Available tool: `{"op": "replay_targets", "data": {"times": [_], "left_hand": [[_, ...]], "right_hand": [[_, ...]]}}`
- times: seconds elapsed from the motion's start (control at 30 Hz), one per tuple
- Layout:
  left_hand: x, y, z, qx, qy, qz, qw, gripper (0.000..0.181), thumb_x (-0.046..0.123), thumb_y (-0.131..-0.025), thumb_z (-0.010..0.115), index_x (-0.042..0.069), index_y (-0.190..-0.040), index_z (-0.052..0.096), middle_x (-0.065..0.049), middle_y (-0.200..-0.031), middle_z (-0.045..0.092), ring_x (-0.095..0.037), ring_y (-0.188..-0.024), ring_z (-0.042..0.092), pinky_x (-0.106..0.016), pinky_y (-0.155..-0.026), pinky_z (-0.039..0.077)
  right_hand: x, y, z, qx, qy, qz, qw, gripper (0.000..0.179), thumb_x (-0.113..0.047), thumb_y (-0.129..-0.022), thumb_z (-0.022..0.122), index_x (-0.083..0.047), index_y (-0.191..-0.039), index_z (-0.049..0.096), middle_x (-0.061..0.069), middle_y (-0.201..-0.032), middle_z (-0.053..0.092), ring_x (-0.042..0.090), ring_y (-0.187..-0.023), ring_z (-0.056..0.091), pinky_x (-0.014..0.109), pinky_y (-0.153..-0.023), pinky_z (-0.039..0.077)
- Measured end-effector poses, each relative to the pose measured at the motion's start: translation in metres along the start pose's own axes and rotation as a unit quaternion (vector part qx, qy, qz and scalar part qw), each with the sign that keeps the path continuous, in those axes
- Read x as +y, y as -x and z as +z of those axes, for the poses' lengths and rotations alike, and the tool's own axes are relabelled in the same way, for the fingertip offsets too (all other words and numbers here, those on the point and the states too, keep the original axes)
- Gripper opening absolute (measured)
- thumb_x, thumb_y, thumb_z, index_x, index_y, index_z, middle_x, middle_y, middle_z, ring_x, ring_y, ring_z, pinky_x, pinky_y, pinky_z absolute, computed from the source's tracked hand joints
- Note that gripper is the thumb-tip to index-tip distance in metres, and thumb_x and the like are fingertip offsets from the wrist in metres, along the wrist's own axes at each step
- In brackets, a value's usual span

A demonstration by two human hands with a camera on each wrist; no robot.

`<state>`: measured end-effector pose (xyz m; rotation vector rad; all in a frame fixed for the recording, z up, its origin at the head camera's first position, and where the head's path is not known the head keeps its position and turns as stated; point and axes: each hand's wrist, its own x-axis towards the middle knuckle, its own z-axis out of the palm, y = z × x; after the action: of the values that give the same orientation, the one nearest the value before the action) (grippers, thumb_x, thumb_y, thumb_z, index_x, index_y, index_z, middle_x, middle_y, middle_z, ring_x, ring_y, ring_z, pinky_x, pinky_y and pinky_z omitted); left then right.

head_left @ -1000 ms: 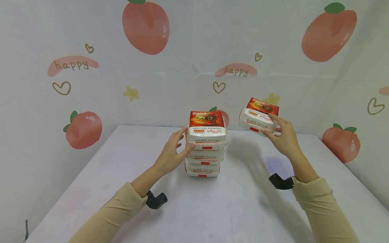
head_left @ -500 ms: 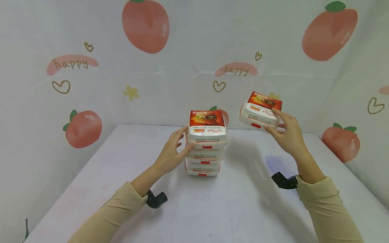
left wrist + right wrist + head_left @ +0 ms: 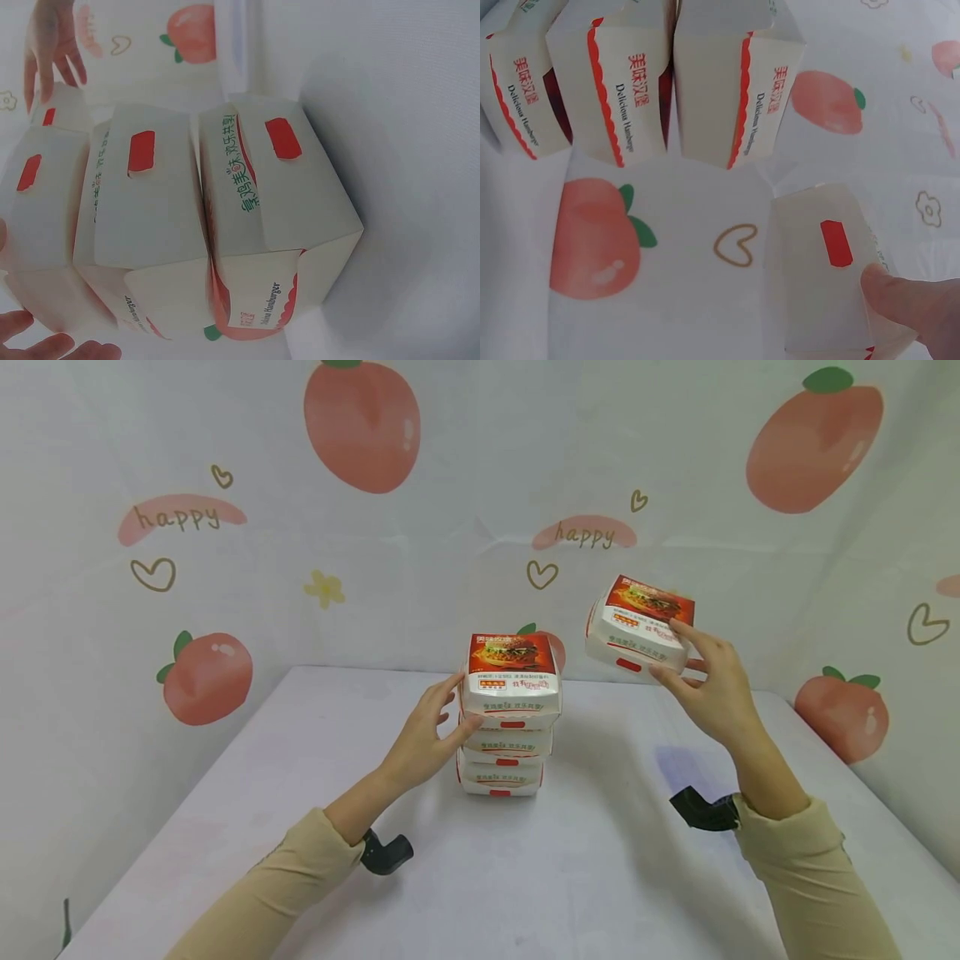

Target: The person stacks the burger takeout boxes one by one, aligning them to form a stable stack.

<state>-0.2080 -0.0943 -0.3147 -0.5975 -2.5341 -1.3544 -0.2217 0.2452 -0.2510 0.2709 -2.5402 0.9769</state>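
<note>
Three white and red burger boxes stand stacked mid-table in the head view: top box (image 3: 513,693), middle box (image 3: 525,746), bottom box (image 3: 487,778). My left hand (image 3: 423,739) rests at the top box's left side, thumb at its front corner and fingers spread along its edge. To the right of the stack and above the table, my right hand (image 3: 712,685) grips a fourth, matching burger box (image 3: 637,631). That box tilts, its printed lid facing up. In the right wrist view my thumb (image 3: 904,300) presses its side; the other fingers are mostly hidden.
A white cloth covers the table (image 3: 585,860). Behind it hangs a backdrop (image 3: 450,585) printed with peaches, hearts and "happy". Black curved pieces, the left one (image 3: 386,853) and the right one (image 3: 705,810), show beside the sleeve cuffs.
My right hand has lifted its burger box higher, moving slightly right and then the box a little back left. My left hand and the stack have stayed put.
</note>
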Motion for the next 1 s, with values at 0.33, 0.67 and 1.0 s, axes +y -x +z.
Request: {"op": "replay_targets", "data": {"times": [0.33, 0.67, 1.0], "left_hand": [[-0.001, -0.001, 0.000, -0.001, 0.002, -0.005, 1.0000, 0.065, 0.032, -0.092, 0.058, 0.013, -0.147, 0.027, -0.013, -0.146, 0.034, -0.035, -0.135, 0.037, -0.050, -0.104, 0.042], [-0.002, -0.001, 0.001, 0.001, -0.001, -0.004, 1.0000, 0.065, 0.031, -0.092, 0.058, 0.012, -0.147, 0.027, -0.013, -0.146, 0.035, -0.035, -0.134, 0.038, -0.050, -0.104, 0.042], [-0.001, 0.000, 0.000, 0.001, 0.000, 0.000, 1.0000, 0.065, 0.030, -0.092, 0.058, 0.013, -0.147, 0.027, -0.014, -0.146, 0.034, -0.037, -0.134, 0.037, -0.050, -0.104, 0.042]], "right_hand": [[-0.015, 0.001, -0.001, 0.004, -0.017, -0.028, 0.9995, 0.066, -0.024, -0.089, 0.064, -0.012, -0.145, 0.033, 0.029, -0.138, 0.033, 0.045, -0.108, 0.048, -0.001, -0.070, 0.042], [-0.026, 0.002, -0.001, 0.002, -0.011, -0.034, 0.9994, 0.065, -0.025, -0.088, 0.064, -0.014, -0.145, 0.034, 0.027, -0.138, 0.033, 0.045, -0.109, 0.050, 0.034, -0.082, 0.050], [-0.038, 0.002, 0.002, 0.000, -0.016, -0.052, 0.9985, 0.065, -0.025, -0.088, 0.064, -0.016, -0.145, 0.035, 0.026, -0.137, 0.035, 0.045, -0.108, 0.051, 0.052, -0.084, 0.048]]}}
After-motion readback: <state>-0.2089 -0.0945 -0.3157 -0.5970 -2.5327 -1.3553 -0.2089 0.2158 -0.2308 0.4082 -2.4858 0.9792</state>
